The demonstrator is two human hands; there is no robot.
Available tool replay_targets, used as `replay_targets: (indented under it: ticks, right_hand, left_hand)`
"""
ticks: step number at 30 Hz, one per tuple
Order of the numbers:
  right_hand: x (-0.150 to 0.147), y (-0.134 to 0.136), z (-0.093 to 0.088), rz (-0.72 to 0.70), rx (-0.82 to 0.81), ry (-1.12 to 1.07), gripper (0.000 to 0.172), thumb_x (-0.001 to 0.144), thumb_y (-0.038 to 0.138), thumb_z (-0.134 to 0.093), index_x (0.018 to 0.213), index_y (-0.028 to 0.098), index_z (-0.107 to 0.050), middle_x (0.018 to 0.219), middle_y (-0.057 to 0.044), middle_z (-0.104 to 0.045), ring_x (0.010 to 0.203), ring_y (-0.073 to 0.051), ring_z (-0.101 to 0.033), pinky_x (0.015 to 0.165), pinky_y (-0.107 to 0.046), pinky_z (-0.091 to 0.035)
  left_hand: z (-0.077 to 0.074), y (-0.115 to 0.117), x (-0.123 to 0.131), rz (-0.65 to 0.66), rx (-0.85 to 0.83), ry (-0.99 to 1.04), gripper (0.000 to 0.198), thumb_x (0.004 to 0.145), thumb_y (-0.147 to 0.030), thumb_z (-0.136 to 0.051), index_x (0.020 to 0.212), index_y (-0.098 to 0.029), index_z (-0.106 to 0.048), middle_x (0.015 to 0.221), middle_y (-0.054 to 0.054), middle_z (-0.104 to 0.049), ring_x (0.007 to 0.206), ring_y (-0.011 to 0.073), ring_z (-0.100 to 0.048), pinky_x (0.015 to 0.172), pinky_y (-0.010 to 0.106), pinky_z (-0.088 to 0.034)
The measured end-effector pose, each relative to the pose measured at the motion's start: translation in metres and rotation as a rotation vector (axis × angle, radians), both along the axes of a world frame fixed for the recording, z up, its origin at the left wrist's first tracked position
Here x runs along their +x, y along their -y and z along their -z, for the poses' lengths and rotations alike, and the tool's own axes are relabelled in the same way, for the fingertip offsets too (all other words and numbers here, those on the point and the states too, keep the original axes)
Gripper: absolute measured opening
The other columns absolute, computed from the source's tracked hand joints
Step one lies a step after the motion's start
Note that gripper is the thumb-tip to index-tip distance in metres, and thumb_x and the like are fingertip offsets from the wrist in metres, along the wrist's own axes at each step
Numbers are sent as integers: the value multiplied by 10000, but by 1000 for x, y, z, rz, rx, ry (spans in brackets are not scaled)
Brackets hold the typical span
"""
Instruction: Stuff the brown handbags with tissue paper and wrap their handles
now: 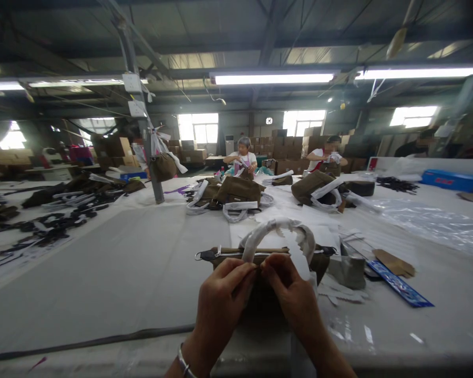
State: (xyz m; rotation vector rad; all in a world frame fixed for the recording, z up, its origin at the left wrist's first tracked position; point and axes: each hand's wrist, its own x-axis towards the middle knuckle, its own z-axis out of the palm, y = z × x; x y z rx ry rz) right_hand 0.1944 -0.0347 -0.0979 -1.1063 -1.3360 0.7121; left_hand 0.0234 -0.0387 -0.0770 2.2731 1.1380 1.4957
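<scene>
A brown handbag (236,255) stands on the white table (122,273) right in front of me, its handle (278,229) wrapped in white paper and its zipper along the top edge. My left hand (220,300) and my right hand (289,294) are both closed in a pinch at the top of the bag, fingertips almost touching at the base of the wrapped handle. What exactly the fingers grip there is too small to make out. A silver bracelet sits on my left wrist.
More brown bags (236,191) with wrapped handles lie further back on the table. Dark straps (55,215) lie at the left, a blue strip (400,286) and paper scraps at the right, a post (152,157) stands mid-left. Two people sit working at the far end.
</scene>
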Motion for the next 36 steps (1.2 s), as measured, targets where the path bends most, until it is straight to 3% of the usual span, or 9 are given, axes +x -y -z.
replay_targets:
  ticks: [5,12,16,21,27,32,36]
  right_hand:
    - [-4,-2,5,-125,-46,-129,363,918,513,-623,1120,215,-673,767,-13,-610,680,-177,-551,657,-294,-469]
    - [-9,2,5,-113,7,-13,277,973,472,-531,913,221,-631,709,6,-556,663,-167,-526,640,-278,-445]
    - [-12,3,4,-116,-11,-59,272,947,477,-575,883,218,-632,737,-1,-581,682,-167,-537,649,-271,-463]
    - [-14,3,5,-173,-114,-356,267,874,471,-710,979,225,-704,844,-11,-649,784,-162,-577,724,-252,-496]
    - [-21,8,5,-184,-188,-636,296,775,431,-831,999,259,-743,956,2,-705,841,-136,-615,750,-209,-510]
    - [-27,10,12,-175,-175,-587,319,818,461,-784,1069,269,-740,1041,-12,-725,950,-172,-658,850,-250,-530]
    - [-28,11,16,-117,-127,-439,305,828,473,-761,1027,241,-755,996,-35,-747,949,-209,-682,872,-297,-545]
  left_hand:
    - [-4,1,2,-6,-83,-8,147,963,-257,-600,1032,-250,-729,987,31,-699,882,166,-680,794,258,-536]
    - [0,1,1,26,-129,73,134,951,-251,-606,1005,-238,-729,983,33,-702,894,168,-681,814,257,-537]
    - [0,-1,-1,41,-128,96,126,947,-239,-617,999,-229,-732,962,33,-704,876,161,-684,802,247,-538]
    - [2,1,-2,67,-131,103,115,943,-227,-630,999,-246,-728,958,10,-694,881,140,-675,805,236,-530]
    - [4,9,3,-20,-96,5,150,936,-195,-612,1003,-267,-725,950,2,-685,850,151,-661,767,256,-518]
    - [5,9,7,-85,-52,-11,139,930,-182,-615,982,-253,-722,933,0,-687,838,156,-663,745,259,-512]
    - [7,6,6,-88,-47,15,148,925,-156,-615,989,-247,-714,938,-1,-688,841,151,-667,746,251,-511]
